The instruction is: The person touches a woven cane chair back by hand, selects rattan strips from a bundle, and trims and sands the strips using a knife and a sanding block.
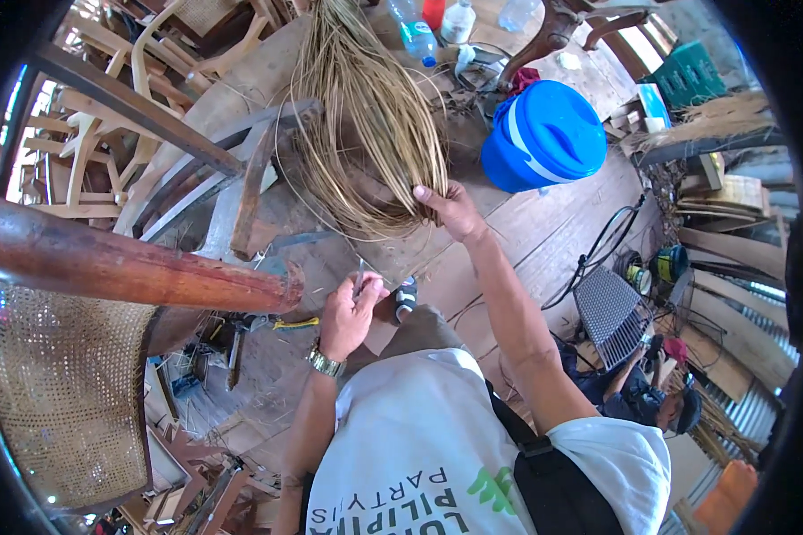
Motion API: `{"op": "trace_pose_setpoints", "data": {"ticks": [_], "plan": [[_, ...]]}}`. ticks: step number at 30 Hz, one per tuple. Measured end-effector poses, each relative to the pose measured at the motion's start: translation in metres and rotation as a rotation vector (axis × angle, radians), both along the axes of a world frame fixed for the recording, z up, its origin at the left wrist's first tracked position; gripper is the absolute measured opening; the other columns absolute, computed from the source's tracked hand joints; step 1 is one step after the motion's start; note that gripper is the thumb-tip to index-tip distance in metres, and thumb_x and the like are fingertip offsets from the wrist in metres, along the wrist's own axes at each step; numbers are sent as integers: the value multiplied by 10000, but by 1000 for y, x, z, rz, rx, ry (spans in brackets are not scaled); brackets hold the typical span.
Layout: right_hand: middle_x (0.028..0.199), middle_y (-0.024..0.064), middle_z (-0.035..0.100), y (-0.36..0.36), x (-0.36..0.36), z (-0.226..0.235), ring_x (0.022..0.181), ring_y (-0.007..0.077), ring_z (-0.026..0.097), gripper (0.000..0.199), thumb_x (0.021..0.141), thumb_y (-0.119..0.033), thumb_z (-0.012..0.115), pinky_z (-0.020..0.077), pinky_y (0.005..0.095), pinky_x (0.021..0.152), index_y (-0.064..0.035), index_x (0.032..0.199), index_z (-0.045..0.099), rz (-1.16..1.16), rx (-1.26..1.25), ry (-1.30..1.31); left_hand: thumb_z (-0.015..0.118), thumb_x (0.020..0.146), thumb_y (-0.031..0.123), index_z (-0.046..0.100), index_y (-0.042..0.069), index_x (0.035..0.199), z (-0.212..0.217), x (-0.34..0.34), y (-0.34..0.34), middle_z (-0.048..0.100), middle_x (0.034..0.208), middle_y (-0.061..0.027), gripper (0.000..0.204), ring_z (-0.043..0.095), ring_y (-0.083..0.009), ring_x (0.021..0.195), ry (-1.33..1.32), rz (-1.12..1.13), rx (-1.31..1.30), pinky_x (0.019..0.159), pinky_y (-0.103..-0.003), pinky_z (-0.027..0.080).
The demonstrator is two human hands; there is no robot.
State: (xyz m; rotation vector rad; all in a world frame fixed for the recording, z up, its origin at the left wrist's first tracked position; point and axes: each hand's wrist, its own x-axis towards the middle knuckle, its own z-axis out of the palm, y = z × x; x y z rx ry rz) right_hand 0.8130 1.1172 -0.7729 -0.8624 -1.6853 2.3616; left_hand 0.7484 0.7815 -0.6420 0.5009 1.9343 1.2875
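Closest to the big bundle of rattan strands (366,134), on the near side, the left hand (348,314) is curled shut around a thin metal tool whose tip pokes up; I cannot tell what kind. Just above it, the right hand (451,209) reaches out and pinches the bottom edge of the bundle, fingers closed on a few strands. Left of the bundle sits a chair seat with woven cane (58,392), and its weave looks full, so that part seems done. Most strands hang loose in the bundle, so I think lots of work is left. Right of the bundle sits a blue bucket (544,134). Chair frames (107,107) crowd the left, so room is tight there.
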Motion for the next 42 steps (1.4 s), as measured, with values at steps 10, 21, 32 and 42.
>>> {"op": "trace_pose_setpoints", "data": {"ticks": [10, 21, 32, 42], "plan": [[1078, -16, 926, 27, 10, -13, 913, 87, 779, 286, 1197, -301, 968, 569, 302, 776, -65, 1358, 947, -99, -162, 42, 781, 1327, 351, 860, 22, 1356, -3, -21, 57, 950, 1102, -72, 339, 851, -127, 1049, -12, 23, 37, 972, -356, 661], [1204, -43, 906, 33, 8, -29, 1043, 75, 758, 264, 1216, -257, 948, 607, 324, 937, -60, 1391, 949, -80, -140, 105, 794, 1320, 359, 860, 5, 1354, 7, -48, 126, 926, 1074, -49, 361, 808, -96, 1003, -25, 82, 2, 919, -330, 627], [1132, -35, 895, 44, 4, -31, 962, 84, 730, 277, 1230, -297, 931, 581, 336, 862, -74, 1393, 934, -65, -151, 61, 810, 1307, 353, 865, 22, 1353, -12, -98, 192, 932, 1079, -46, 339, 804, -89, 969, 77, 397, 186, 885, -323, 596], [1157, 56, 951, 59, 7, -31, 972, 126, 834, 302, 1260, -350, 887, 630, 338, 853, -69, 1364, 925, -59, -168, 70, 836, 1286, 376, 880, 51, 1329, -44, -128, 222, 928, 1072, -31, 331, 758, -94, 872, 153, 441, 197, 795, -321, 575]]}}
